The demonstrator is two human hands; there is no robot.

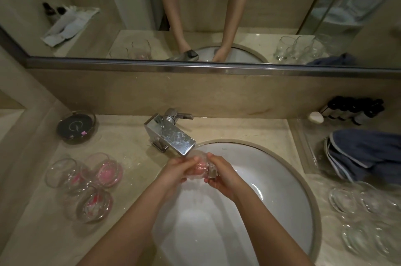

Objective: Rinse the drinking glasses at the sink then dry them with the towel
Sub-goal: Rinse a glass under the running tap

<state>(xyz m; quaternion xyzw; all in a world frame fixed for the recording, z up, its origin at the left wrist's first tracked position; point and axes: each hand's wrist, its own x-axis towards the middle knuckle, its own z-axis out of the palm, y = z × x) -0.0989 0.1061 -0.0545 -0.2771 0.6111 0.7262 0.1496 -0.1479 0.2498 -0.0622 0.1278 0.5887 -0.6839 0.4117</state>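
A clear drinking glass [201, 167] with pink residue lies sideways under the chrome faucet [171, 135], over the white sink [288, 181]. My left hand [181, 169] grips its open end and my right hand [221, 175] grips its thick base. Water blurs the glass. Three glasses with pink traces [83, 185] stand on the counter to the left. Several clean-looking glasses [366, 216] stand to the right. A blue towel [364, 153] lies crumpled at the far right.
A dark round dish [76, 128] sits at the back left. Small dark bottles [353, 110] and a white soap [316, 117] stand on a clear tray at the back right. A wide mirror [130, 16] spans the wall above the backsplash.
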